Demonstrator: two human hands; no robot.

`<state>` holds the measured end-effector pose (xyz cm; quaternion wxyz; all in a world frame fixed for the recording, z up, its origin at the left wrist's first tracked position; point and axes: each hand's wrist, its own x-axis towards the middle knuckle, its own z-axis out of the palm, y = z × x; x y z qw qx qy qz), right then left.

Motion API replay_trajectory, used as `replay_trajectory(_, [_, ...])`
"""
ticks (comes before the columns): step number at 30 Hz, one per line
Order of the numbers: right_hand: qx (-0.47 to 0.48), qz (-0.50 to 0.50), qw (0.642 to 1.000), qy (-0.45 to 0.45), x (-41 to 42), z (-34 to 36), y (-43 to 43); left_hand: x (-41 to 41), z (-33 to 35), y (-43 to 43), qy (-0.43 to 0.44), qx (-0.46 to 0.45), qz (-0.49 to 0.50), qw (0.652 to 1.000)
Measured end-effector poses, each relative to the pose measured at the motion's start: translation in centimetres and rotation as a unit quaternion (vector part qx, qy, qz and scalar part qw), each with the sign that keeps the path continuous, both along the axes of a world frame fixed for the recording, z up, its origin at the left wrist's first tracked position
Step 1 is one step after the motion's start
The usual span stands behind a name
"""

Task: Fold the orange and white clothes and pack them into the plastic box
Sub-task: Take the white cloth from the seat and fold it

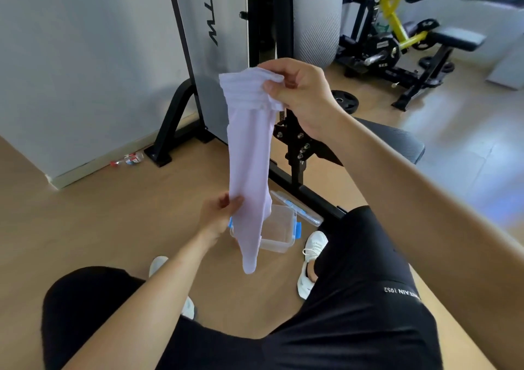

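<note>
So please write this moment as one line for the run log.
right hand: holds white garment top | left hand: pinches lower part | plastic box: open, floor | fold: not done

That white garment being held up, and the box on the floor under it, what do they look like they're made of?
The white garment looks like thin, stretchy knit fabric with a matte finish: it hangs limp, and its top band is ribbed. The box seems to be clear, glossy rigid plastic, since the floor shows through its walls; its blue clips look like opaque plastic.

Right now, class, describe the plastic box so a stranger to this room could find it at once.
Start at the tall black gym frame and follow it down to the wooden floor by the person's white shoe. There sits the plastic box, partly behind the hanging white garment. It alone is clear and open, with blue clips.
</note>
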<state>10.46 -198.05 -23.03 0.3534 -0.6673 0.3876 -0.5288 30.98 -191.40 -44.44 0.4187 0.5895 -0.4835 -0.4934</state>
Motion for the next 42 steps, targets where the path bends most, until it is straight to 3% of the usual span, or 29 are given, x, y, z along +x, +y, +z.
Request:
replay_trajectory(5, [-0.009, -0.121, 0.992, 0.019, -1.2, -1.6, -1.9, 2.4, -0.7, 0.4, -0.003, -0.003, 0.007, 1.000])
replay_trajectory(13, [0.073, -0.185, 0.976, 0.092, -1.9, -5.9, -5.4, 7.0, 0.1, 1.8, -0.036, 0.051, -0.095, 0.994])
replay_trajectory(20, [0.195, -0.223, 0.948, 0.118, -2.7, -11.7, -6.8, 9.1, 2.2, 3.0, -0.029, 0.062, -0.082, 0.994])
replay_trajectory(29, [0.377, -0.164, 0.897, 0.162, -2.5, -22.0, -2.7, 9.4, 6.6, 3.7, 0.067, 0.031, -0.073, 0.995])
replay_trajectory(34, [0.511, -0.129, 0.848, 0.057, -0.2, -26.2, -0.3, 8.7, 8.1, 3.3, 0.066, 0.032, -0.118, 0.990])
replay_trajectory(37, [0.533, -0.069, 0.843, 0.002, 1.2, -25.0, 2.1, 7.8, 8.6, 2.8, 0.048, 0.026, -0.125, 0.991])
replay_trajectory(42, [0.504, -0.043, 0.859, 0.077, 2.2, -22.5, 5.7, 6.7, 8.4, 2.0, 0.044, 0.036, -0.126, 0.990])
